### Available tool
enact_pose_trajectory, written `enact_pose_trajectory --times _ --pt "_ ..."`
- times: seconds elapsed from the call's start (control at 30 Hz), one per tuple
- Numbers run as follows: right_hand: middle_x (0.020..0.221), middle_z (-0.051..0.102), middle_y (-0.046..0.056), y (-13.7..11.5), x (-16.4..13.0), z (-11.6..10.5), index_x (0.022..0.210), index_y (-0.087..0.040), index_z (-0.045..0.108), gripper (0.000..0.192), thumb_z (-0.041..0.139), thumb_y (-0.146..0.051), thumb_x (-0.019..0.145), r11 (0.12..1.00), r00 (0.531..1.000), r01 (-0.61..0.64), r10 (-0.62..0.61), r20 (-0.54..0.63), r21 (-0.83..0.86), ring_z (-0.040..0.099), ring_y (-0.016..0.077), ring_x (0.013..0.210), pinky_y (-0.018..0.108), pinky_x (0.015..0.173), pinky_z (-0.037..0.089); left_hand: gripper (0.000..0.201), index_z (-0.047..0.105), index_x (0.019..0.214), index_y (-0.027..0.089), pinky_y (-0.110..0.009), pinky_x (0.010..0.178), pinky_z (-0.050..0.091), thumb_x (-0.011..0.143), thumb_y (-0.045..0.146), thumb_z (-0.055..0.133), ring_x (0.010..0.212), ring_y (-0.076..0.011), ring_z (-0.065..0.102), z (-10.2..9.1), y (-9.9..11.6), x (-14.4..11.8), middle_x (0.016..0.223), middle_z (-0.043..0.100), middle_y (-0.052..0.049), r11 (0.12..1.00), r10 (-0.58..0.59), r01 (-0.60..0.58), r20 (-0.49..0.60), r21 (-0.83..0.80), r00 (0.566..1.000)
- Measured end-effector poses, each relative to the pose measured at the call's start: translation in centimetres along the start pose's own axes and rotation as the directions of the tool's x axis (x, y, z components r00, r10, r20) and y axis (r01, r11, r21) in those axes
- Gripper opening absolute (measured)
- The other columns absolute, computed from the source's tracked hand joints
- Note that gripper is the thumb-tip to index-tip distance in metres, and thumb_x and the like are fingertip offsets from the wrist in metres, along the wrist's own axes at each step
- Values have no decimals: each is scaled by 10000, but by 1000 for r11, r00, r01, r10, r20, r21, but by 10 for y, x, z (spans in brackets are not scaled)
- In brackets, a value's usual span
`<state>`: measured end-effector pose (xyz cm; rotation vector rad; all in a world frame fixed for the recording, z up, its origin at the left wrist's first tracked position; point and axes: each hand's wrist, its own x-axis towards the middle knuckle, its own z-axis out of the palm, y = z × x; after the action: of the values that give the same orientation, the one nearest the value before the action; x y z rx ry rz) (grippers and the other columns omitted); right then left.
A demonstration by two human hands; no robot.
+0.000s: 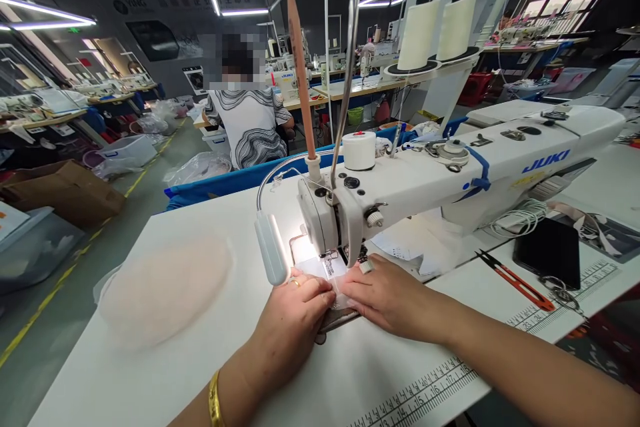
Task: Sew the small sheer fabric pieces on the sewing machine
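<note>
A white JUKI sewing machine [415,180] stands before me, its lamp [271,248] lighting the needle area. Below the needle is a small piece of sheer white fabric [339,293]. My left hand [295,310] lies left of the presser foot, fingers bent and closed on the fabric's near edge. My right hand [383,297] reaches in from the right, its fingers pressed together on the same fabric. The fingertips of both hands nearly meet in front of the needle. Much of the fabric is hidden under the fingers.
A pale sheer fabric pile [167,287] lies on the table at left. On the right are orange thread snips [517,280], a black phone [547,250] and a printed ruler [425,400]. Thread cones [419,37] stand behind. Another person [247,120] sits ahead, back turned.
</note>
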<state>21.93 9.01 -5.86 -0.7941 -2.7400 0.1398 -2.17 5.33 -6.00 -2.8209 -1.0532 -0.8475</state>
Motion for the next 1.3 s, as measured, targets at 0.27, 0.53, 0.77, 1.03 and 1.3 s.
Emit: enact_pose_trajectory --times 0.27,0.53,0.77,1.03,1.3 --pt "1014 701 57 -3 -1 3 990 -175 668 140 534 -165 1030 1000 999 2 -4 -49 -25 513 239 898 379 803 387 322 667 928 172 -367 804 428 996 -9 409 750 -181 572 -1 -2 -2 941 730 -43 999 27 -26 4 -31 1000" --pt "1009 713 43 1 2 14 941 -180 650 101 576 -154 1005 998 993 -18 12 -116 -56 514 246 896 375 772 388 282 675 1010 181 -381 866 465 1028 28 439 863 -208 655 1 -13 -2 1025 751 -41 1000 0 0 10 18 1000" --pt "1047 717 100 3 5 16 1053 -176 682 132 558 -190 1009 990 988 -83 67 -139 -115 569 286 949 383 773 457 277 686 1031 194 -391 897 505 1031 42 454 888 -207 679 4 -21 -2 1038 758 -35 998 -29 29 5 61 1000" --pt "1096 695 142 3 10 13 1136 -156 683 200 577 -175 967 987 981 -140 128 -144 -78 603 296 975 393 800 539 298 713 1009 187 -378 847 547 1033 66 442 954 -228 689 8 -27 1 1083 766 -57 997 -23 25 -35 77 999" --pt "1211 732 128 1 9 11 1144 -171 686 203 547 -169 996 994 979 -100 91 -180 -39 642 302 997 414 798 565 107 631 971 209 -417 872 558 1028 210 540 942 -251 639 2 -25 6 1035 679 -64 969 -232 226 62 96 971"
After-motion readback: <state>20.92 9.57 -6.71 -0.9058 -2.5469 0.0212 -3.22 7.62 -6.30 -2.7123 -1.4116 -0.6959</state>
